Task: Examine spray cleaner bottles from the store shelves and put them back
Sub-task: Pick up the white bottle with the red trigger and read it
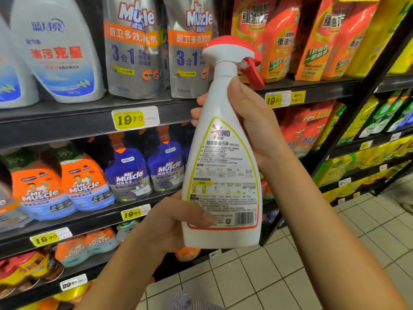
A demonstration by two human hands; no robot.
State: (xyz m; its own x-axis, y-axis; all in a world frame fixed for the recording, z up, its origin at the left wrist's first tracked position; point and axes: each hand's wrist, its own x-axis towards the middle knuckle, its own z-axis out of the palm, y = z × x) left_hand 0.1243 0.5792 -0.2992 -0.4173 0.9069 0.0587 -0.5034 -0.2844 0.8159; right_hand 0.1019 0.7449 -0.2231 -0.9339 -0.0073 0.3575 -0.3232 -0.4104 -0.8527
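A white spray cleaner bottle [223, 166] with a red-and-white trigger head is held upright in front of the shelves, its back label with small print and a barcode turned toward me. My right hand [252, 121] grips its upper body just below the neck, thumb on the front. My left hand [176, 222] cups the bottom left corner, thumb lying across the label's lower edge. Both hands are shut on the bottle.
Dark store shelves [67, 128] carry silver refill pouches [136, 48], orange and blue Mr Muscle spray bottles [85, 182], orange pouches [279, 41] and yellow price tags [129, 119]. A second shelf unit [366, 139] stands at right. Tiled floor [268, 278] lies below.
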